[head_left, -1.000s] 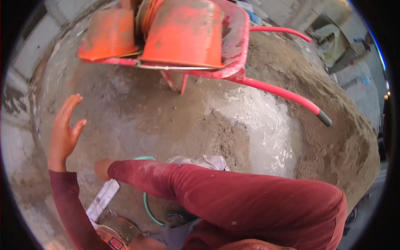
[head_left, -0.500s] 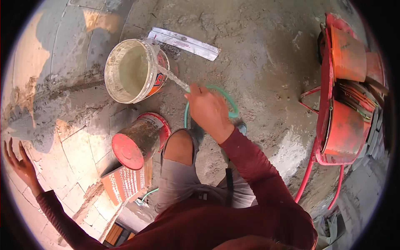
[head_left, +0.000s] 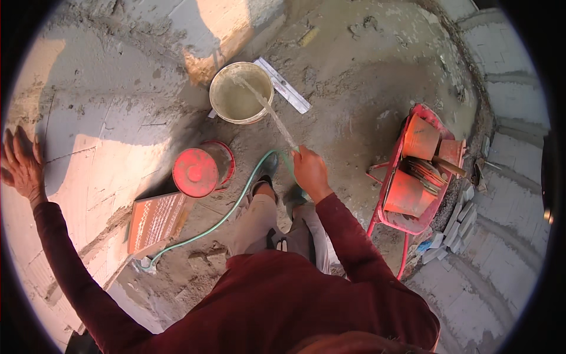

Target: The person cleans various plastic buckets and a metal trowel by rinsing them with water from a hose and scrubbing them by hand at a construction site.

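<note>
My left hand (head_left: 23, 165) is at the pale block wall on the left, fingers spread and seemingly resting on it. In my right hand (head_left: 310, 173), closed fingers grip a green hose (head_left: 220, 223), which trails down past my foot to the lower left. A stream of water (head_left: 277, 120) leaves the hose end and lands in a whitish, mortar-crusted bucket (head_left: 213, 104). Cloudy water partly fills that bucket. Between the bucket and the wall stands an overturned bucket (head_left: 195, 172) with a red bottom facing up.
A long white box-like strip (head_left: 286, 88) lies beside the filling bucket. At the right, a red wheelbarrow (head_left: 414, 223) carries orange buckets (head_left: 420, 137). A patterned orange-brown panel (head_left: 154, 220) leans by the left wall. Loose blocks (head_left: 458, 230) lie beyond the wheelbarrow.
My view has shifted, showing more of the wheelbarrow's surroundings and the hose's length. Both hands sit higher over the ground; water still runs from the hose into the bucket.
</note>
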A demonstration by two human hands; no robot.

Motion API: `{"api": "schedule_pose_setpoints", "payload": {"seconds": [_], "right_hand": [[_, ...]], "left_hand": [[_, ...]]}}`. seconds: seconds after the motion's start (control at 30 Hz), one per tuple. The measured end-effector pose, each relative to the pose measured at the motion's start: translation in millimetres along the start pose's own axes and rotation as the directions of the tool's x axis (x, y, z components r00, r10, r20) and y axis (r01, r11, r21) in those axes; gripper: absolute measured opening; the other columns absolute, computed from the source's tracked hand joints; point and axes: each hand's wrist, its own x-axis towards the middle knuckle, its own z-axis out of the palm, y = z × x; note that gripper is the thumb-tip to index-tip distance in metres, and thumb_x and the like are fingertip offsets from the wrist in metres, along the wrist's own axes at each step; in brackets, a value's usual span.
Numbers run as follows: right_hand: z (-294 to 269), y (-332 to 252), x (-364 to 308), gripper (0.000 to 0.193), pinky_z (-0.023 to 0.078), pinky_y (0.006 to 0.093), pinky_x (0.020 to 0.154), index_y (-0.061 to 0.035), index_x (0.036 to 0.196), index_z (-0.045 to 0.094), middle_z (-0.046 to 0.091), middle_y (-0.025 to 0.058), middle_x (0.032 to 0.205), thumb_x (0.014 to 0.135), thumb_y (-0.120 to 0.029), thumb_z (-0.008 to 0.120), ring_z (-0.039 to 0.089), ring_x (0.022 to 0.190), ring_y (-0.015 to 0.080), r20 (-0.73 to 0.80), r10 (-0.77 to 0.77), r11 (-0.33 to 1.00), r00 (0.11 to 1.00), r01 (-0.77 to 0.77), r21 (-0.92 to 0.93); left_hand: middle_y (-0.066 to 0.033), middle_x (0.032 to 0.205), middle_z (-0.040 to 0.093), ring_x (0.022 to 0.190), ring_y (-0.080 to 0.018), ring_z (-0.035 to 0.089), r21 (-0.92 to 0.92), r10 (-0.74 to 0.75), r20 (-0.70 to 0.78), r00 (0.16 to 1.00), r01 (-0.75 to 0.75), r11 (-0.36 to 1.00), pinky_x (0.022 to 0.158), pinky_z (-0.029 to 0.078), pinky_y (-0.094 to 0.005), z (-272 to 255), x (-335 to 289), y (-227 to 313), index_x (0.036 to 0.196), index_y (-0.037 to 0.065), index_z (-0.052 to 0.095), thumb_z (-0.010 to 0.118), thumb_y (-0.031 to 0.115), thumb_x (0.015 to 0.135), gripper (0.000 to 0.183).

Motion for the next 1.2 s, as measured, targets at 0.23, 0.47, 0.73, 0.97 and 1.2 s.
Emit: {"api": "schedule_pose_setpoints", "payload": {"seconds": [0.23, 0.47, 0.73, 0.97, 1.2], "right_hand": [[-7, -23, -30, 0.024, 0.045, 0.0542, 0.064, 0.0013, 0.082, 0.055, 0.061, 0.0266, 0.078, 0.092, -0.02, 0.055, 0.058, 0.075, 0.0466, 0.01, 0.047, 0.999, 0.999, -0.047, 0.004], [27, -30, -40, 0.025, 0.047, 0.0552, 0.066, 0.0011, 0.086, 0.059, 0.063, 0.0274, 0.078, 0.092, -0.022, 0.055, 0.06, 0.075, 0.047, -0.064, -0.041, 0.998, 0.997, 0.039, -0.042], [38, -51, -75, 0.032, 0.051, 0.0536, 0.072, 0.0004, 0.092, 0.065, 0.065, 0.0268, 0.083, 0.094, -0.028, 0.052, 0.064, 0.081, 0.045, -0.074, 0.172, 0.981, 0.982, -0.164, 0.1], [39, -69, -100, 0.024, 0.053, 0.0489, 0.077, 0.0017, 0.097, 0.065, 0.066, 0.0264, 0.088, 0.09, -0.02, 0.056, 0.066, 0.088, 0.0403, 0.041, 0.232, 0.941, 0.972, -0.235, 0.244], [58, -117, -95, 0.023, 0.056, 0.0427, 0.074, 0.0005, 0.099, 0.069, 0.069, 0.0184, 0.094, 0.078, -0.01, 0.064, 0.068, 0.091, 0.0307, 0.054, 0.391, 0.881, 0.919, -0.391, 0.266]], "left_hand": [[0.0078, 0.153, 0.033, 0.141, -0.015, 0.028, -0.253, -0.046, -0.282, 0.958, -0.028, 0.967, 0.109, 0.011, -0.045, -36, 20, 62, 0.139, 0.024, 0.045, 0.052, 0.057, 0.091, 0.059], [0.0051, 0.156, 0.027, 0.145, -0.0168, 0.023, -0.142, -0.03, -0.123, 0.992, 0.012, 0.99, 0.109, 0.017, -0.0502, -64, 25, 58, 0.142, 0.022, 0.042, 0.049, 0.056, 0.093, 0.06], [0.0017, 0.157, 0.027, 0.145, -0.0208, 0.023, 0.187, -0.038, 0.031, 0.999, 0.031, 0.982, 0.107, 0.023, -0.0538, -91, 34, 62, 0.138, 0.02, 0.049, 0.046, 0.057, 0.094, 0.057], [0.0005, 0.158, 0.023, 0.144, -0.0229, 0.025, 0.237, 0.032, -0.003, 0.999, -0.031, 0.971, 0.105, 0.031, -0.0543, -82, 29, 77, 0.142, 0.019, 0.042, 0.041, 0.058, 0.096, 0.06], [-0.0176, 0.152, 0.032, 0.138, -0.0432, 0.032, 0.253, 0.177, -0.279, 0.944, -0.105, 0.962, 0.098, 0.032, -0.0686, -84, 18, 56, 0.144, 0.015, 0.041, 0.032, 0.068, 0.09, 0.076]]}}
